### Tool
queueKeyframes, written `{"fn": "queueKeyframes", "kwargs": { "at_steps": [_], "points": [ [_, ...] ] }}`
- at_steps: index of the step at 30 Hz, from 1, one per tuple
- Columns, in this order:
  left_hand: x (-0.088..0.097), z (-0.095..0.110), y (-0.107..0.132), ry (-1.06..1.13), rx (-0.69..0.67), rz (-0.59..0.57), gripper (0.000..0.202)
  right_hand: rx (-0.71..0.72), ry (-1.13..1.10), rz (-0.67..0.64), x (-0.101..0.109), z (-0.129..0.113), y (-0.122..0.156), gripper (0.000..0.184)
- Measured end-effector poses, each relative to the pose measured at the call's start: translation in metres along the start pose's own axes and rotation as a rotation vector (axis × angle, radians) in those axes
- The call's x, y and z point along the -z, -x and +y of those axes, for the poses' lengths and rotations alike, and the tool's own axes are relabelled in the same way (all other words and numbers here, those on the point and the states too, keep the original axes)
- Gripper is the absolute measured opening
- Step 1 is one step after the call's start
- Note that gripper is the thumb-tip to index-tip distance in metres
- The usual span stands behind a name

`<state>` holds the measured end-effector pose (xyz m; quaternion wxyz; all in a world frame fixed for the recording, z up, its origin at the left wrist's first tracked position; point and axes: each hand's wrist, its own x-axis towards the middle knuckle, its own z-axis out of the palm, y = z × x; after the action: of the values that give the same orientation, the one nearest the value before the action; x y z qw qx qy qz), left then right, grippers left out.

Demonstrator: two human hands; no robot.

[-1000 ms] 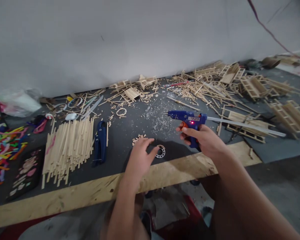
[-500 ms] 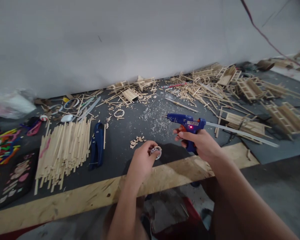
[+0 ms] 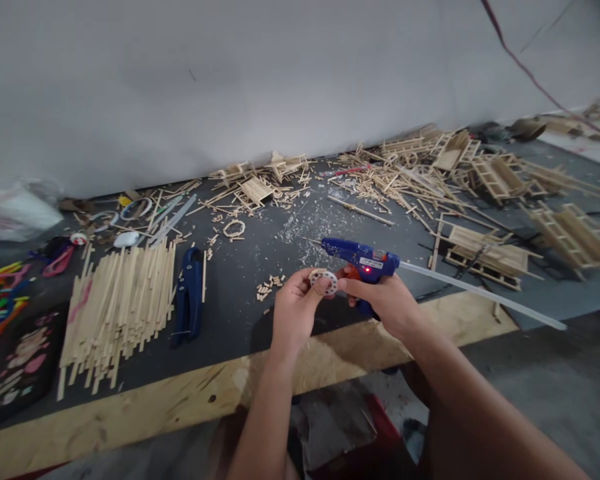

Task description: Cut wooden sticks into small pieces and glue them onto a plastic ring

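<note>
My left hand (image 3: 294, 308) is closed on a small round ring of wooden bits (image 3: 323, 281), raised above the dark work surface (image 3: 240, 293). My right hand (image 3: 384, 300) grips a blue hot glue gun (image 3: 359, 257) with a red light lit; its nozzle points left, just above the ring, and a clear glue stick (image 3: 480, 293) sticks out behind it to the right. My right forefinger touches the ring's edge. A small heap of cut wooden bits (image 3: 270, 285) lies just left of my left hand.
A stack of wooden sticks (image 3: 117, 303) lies at the left, with blue cutters (image 3: 189, 293) beside it. Coloured strips (image 3: 0, 293) are at the far left. Stick ladders and frames (image 3: 485, 253) and loose offcuts crowd the right and back. A plywood edge (image 3: 180, 393) runs along the front.
My left hand picked the ring up off the surface and lifted it. My right hand brought the glue gun down and left, close to the ring.
</note>
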<state>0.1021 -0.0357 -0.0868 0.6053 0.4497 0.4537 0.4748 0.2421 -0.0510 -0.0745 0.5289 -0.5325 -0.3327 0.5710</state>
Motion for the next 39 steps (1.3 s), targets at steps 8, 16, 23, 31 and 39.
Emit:
{"fn": "queueKeyframes", "kwargs": {
  "at_steps": [8, 16, 23, 31, 39],
  "points": [
    [-0.002, 0.0, 0.0, 0.093, 0.044, -0.052, 0.025, 0.023, -0.005, 0.091, -0.001, 0.003, -0.003, 0.032],
    [0.002, 0.006, 0.001, 0.251, 0.109, 0.005, 0.022, 0.092, -0.04, 0.024, 0.003, 0.003, -0.002, 0.027],
    [0.013, 0.014, -0.001, 0.318, 0.057, 0.104, 0.021, 0.098, 0.04, -0.155, 0.019, -0.005, -0.001, 0.022],
    [0.018, 0.014, -0.001, 0.359, 0.031, 0.122, 0.021, -0.02, 0.162, -0.122, 0.024, 0.005, 0.0, 0.029],
    [0.018, 0.015, 0.0, 0.369, 0.026, 0.146, 0.019, -0.032, 0.207, -0.117, 0.02, 0.004, 0.001, 0.029]
  ]
}}
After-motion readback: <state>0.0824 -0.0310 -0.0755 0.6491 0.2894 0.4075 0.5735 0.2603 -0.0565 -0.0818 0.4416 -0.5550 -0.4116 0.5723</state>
